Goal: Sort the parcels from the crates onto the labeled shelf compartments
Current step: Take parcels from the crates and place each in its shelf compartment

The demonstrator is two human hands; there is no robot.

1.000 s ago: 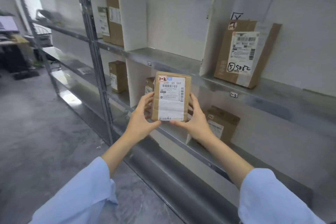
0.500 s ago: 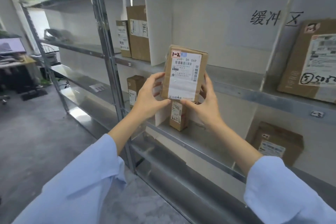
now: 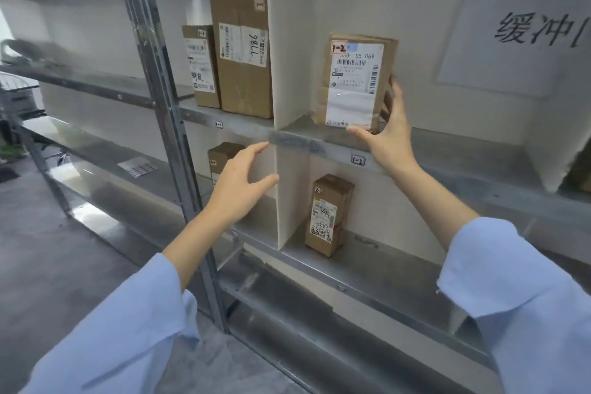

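Single view, head-worn, wide-angle. Camera looks forward and slightly down at the metal shelf (image 3: 319,144), close in, within arm's reach. The shelf runs from far left to near right, with the upright post (image 3: 150,73) left of centre. Floor (image 3: 48,265) fills lower left. Both sleeves (image 3: 112,345) enter from the bottom corners.

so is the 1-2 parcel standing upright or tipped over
Upright: the 1-2 parcel stands on end on the shelf, label facing out, right hand against its side.
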